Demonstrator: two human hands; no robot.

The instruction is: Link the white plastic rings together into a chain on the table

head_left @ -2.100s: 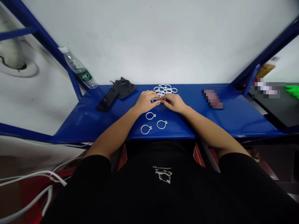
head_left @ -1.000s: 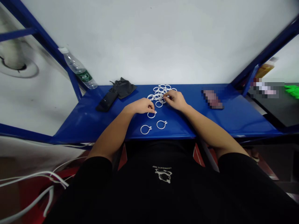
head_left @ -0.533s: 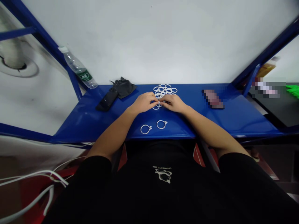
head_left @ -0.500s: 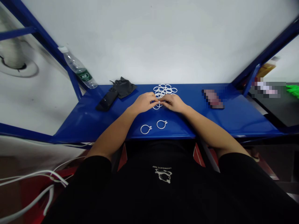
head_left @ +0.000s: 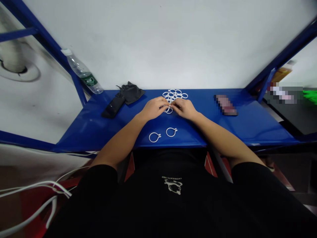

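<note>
Grip of the left hand (head_left: pixel 155 107) seems pinched closed on a white ring (head_left: pixel 168 113), just before the pile of rings (head_left: pixel 178 97) on the table (head_left: pixel 188 133); the right hand (head_left: pixel 185 108) pinches it too. It should be light, springy, easiest held near its joint.

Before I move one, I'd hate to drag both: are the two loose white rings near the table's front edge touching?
Apart. The head view shows a strip of blue tabletop between the left ring and the right ring.
</note>
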